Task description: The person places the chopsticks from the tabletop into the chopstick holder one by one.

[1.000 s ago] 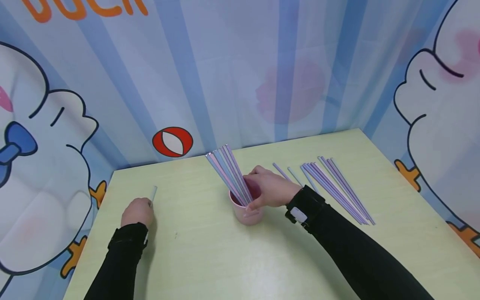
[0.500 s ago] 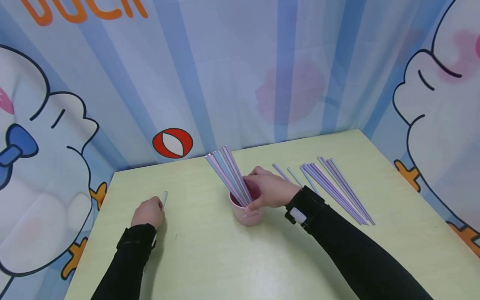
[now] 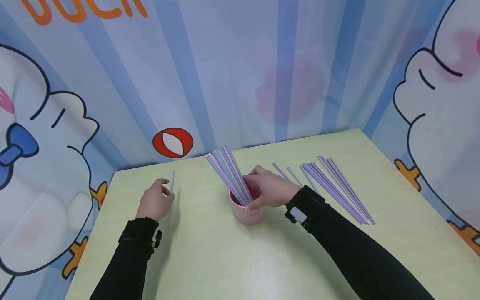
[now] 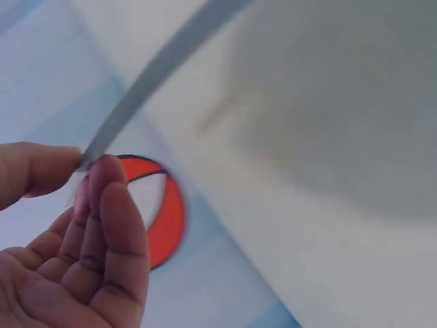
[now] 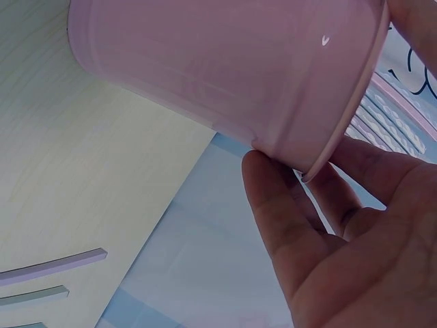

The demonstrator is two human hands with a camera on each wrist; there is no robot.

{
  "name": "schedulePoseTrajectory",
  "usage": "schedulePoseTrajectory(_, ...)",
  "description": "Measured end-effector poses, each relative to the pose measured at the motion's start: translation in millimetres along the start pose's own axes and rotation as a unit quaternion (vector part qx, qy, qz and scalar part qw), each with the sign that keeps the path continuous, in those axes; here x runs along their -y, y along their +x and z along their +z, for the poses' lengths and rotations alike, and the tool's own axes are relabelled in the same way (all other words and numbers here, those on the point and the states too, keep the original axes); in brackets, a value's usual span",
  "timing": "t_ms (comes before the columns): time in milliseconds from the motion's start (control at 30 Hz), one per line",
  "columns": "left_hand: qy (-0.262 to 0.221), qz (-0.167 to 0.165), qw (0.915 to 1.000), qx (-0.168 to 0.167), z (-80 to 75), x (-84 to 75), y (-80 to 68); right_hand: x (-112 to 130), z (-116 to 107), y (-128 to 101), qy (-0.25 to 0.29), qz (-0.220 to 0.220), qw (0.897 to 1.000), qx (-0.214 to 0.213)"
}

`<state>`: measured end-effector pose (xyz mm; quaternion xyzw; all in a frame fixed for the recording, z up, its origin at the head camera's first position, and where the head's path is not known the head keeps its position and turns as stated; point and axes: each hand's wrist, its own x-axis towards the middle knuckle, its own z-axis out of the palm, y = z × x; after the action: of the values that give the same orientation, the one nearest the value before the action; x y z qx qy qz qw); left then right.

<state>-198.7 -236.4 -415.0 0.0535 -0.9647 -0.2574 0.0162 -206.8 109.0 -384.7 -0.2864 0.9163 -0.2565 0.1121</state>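
Observation:
My left hand (image 3: 155, 201) pinches a thin pale-green straw (image 3: 172, 181) between thumb and index fingertip, holding it nearly upright over the left side of the table. Seen from the left wrist, the same straw (image 4: 153, 78) is a blurred grey band, one end at the fingertips. My right hand (image 3: 271, 187) grips the rim of a pink cup (image 3: 247, 216), which stands mid-table. A bunch of pink, blue and purple straws (image 3: 229, 173) leans to the left inside it. In the right wrist view, fingers press the cup wall (image 5: 225, 75) near its rim.
To the right of the cup, several loose purple and blue straws (image 3: 335, 189) lie spread on the pale wooden table (image 3: 210, 266). A striped blue cloth (image 3: 232, 71) with cartoon prints rises behind the table's back edge.
My left hand has moved right and slightly away from me, bringing the straw along. Its fingers have turned and more of the straw shows. The right hand and cup stay in place.

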Motion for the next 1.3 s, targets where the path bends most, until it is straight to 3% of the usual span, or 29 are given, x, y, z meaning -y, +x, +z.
schedulePoseTrajectory(133,-0.074,0.021,0.9966,-0.028,-16.9,-18.9,-2.0,-0.4,0.0,0.4,0.0,0.0,1.0,-0.001)
schedulePoseTrajectory(233,-0.128,0.04,0.9889,-0.065,-28.4,-34.3,-4.3,-0.4,-0.5,0.2,-0.001,-0.002,1.0,-0.001)
schedulePoseTrajectory(400,-0.195,0.075,0.97,-0.125,-41.6,-58.5,-8.8,-0.3,-1.9,-0.8,-0.004,-0.004,1.0,-0.002)
schedulePoseTrajectory(533,-0.25,0.1,0.9503,-0.156,-48.5,-77.0,-13.9,-0.4,-2.1,-1.0,-0.005,-0.002,1.0,-0.001)
schedulePoseTrajectory(767,-0.333,0.134,0.9174,-0.172,-51.5,-103.8,-19.8,0.7,-2.3,-2.2,0.004,0.001,1.0,0.001)
schedulePoseTrajectory(933,-0.373,0.148,0.9008,-0.166,-47.9,-118.3,-21.2,1.7,-1.9,-2.7,0.007,0.005,1.0,0.002)
schedulePoseTrajectory(1133,-0.368,0.163,0.9026,-0.152,-35.2,-126.8,-20.2,2.1,-2.1,-2.8,0.006,0.001,1.0,-0.001)
schedulePoseTrajectory(1300,-0.347,0.159,0.9133,-0.141,-22.7,-128.5,-20.0,1.7,-1.7,-1.7,0.006,0.0,1.0,-0.002)
